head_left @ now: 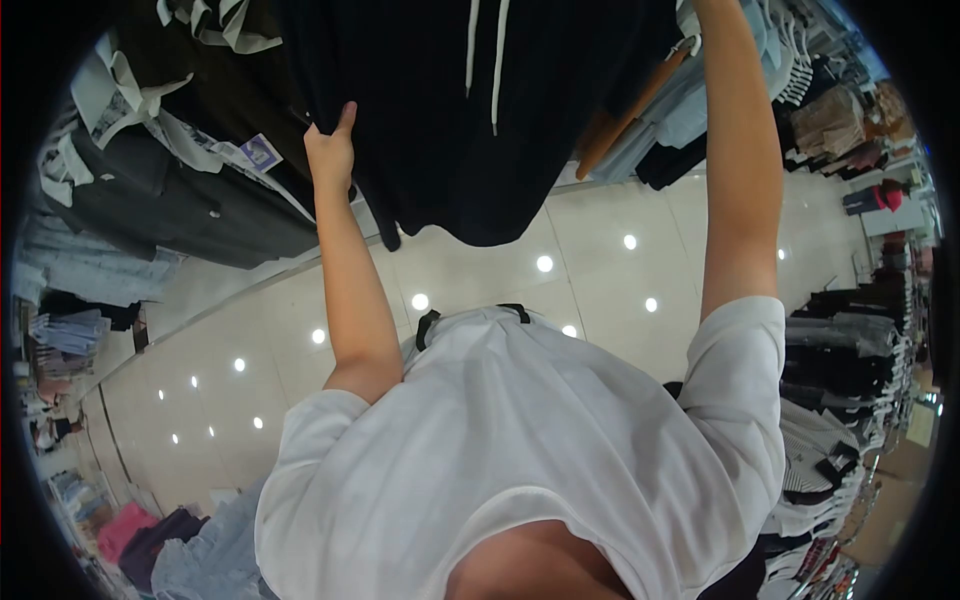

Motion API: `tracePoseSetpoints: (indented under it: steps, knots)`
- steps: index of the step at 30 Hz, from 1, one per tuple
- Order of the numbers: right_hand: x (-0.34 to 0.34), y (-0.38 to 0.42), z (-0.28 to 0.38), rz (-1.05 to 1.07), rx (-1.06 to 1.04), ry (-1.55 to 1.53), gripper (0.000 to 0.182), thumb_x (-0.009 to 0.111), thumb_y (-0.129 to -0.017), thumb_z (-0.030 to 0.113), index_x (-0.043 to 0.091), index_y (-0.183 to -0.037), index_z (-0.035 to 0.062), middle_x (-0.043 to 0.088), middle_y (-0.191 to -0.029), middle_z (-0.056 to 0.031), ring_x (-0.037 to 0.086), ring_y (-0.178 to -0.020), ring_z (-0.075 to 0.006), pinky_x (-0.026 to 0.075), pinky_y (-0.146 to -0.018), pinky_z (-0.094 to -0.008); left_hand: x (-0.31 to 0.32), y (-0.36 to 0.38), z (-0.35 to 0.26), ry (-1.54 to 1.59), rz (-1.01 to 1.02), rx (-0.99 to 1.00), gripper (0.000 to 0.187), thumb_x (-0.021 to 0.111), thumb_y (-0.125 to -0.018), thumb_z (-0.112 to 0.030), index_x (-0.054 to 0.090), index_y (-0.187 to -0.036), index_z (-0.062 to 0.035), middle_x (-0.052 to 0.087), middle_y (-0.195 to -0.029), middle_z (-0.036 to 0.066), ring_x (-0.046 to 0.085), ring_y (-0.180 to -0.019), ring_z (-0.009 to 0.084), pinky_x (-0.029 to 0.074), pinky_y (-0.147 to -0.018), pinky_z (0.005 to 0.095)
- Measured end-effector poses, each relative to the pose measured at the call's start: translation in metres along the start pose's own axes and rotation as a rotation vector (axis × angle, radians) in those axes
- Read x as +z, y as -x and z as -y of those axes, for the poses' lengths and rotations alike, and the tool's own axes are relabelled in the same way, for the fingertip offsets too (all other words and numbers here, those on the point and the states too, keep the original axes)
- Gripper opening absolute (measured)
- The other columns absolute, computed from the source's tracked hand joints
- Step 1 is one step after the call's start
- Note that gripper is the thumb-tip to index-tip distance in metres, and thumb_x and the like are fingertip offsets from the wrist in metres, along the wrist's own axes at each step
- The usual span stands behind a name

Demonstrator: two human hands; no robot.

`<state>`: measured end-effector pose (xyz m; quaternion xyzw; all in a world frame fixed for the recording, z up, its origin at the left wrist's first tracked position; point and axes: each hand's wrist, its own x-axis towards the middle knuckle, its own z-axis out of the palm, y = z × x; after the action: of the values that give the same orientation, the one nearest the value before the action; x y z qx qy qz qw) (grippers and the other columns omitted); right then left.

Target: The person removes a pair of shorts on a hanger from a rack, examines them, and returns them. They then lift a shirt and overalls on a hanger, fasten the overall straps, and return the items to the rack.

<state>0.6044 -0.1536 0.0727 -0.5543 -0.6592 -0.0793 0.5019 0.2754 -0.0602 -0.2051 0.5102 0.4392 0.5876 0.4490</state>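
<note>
A dark navy or black hoodie (440, 150) with two white drawstrings hangs in front of me, its top cut off by the upper edge of the view. My left hand (331, 155) is at the garment's left side, thumb up, with the fingers closed around dark fabric and partly hidden. A narrow dark strip, perhaps a sleeve, dangles below that hand. My right arm (742, 150) reaches up past the garment's other side, and its hand lies beyond the top edge.
Dark green-grey clothes (200, 200) with a paper tag (261, 152) hang at the left. Pale blue garments (690, 105) and a brown hanger-like piece (630, 115) are right of the hoodie. Shiny floor tiles (480, 280) lie below. Clothes racks (850, 340) line the right side.
</note>
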Motion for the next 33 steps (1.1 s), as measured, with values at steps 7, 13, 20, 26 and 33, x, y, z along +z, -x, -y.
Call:
tracePoseSetpoints:
  steps: [7, 13, 20, 26, 33]
  knots:
    - [-0.003, -0.012, -0.014, 0.008, 0.017, -0.123, 0.036, 0.076, -0.076, 0.032, 0.066, -0.061, 0.0013, 0.053, -0.054, 0.0021, 0.044, -0.047, -0.007, 0.031, -0.047, -0.0253, -0.038, 0.004, -0.016, 0.082, 0.139, 0.096, 0.039, 0.072, -0.087, -0.02, 0.062, -0.116, 0.0041, 0.067, -0.105, 0.01, 0.061, -0.096, 0.0166, 0.046, -0.087, 0.0274]
    - [-0.014, -0.018, -0.014, 0.006, -0.018, -0.169, 0.034, 0.074, -0.077, 0.029, 0.063, -0.058, 0.003, 0.053, -0.052, 0.0009, 0.048, -0.044, -0.0076, 0.03, -0.043, -0.0248, -0.059, -0.004, -0.023, 0.043, 0.063, 0.179, 0.028, 0.067, -0.092, -0.023, 0.067, -0.106, 0.0018, 0.067, -0.093, 0.002, 0.057, -0.085, 0.0088, 0.044, -0.078, 0.0241]
    - [-0.014, -0.02, -0.005, 0.025, 0.004, -0.315, 0.033, 0.073, -0.077, 0.028, 0.062, -0.06, 0.0017, 0.055, -0.053, -0.0028, 0.05, -0.039, -0.0139, 0.032, -0.042, -0.0245, -0.046, 0.003, -0.06, 0.097, 0.181, 0.223, 0.051, 0.077, -0.082, -0.017, 0.055, -0.123, 0.0022, 0.062, -0.11, 0.009, 0.058, -0.1, 0.0156, 0.044, -0.091, 0.0276]
    - [0.001, -0.007, 0.023, 0.144, 0.085, -0.371, 0.028, 0.076, -0.077, 0.022, 0.064, -0.062, 0.001, 0.056, -0.051, -0.0033, 0.051, -0.039, -0.0116, 0.034, -0.038, -0.0241, 0.01, -0.038, -0.156, 0.291, 0.067, 0.585, 0.073, 0.081, -0.079, -0.023, 0.041, -0.134, 0.0042, 0.054, -0.126, 0.013, 0.053, -0.115, 0.0209, 0.039, -0.101, 0.0303]
    - [-0.002, -0.001, 0.026, 0.114, 0.069, -0.295, 0.029, 0.078, -0.075, 0.025, 0.068, -0.065, -0.0008, 0.056, -0.051, -0.0016, 0.049, -0.043, -0.0074, 0.034, -0.04, -0.0235, 0.012, -0.048, -0.186, 0.155, -0.127, 0.744, 0.064, 0.082, -0.079, -0.025, 0.046, -0.123, 0.0054, 0.059, -0.116, 0.012, 0.058, -0.105, 0.0195, 0.043, -0.095, 0.0288]
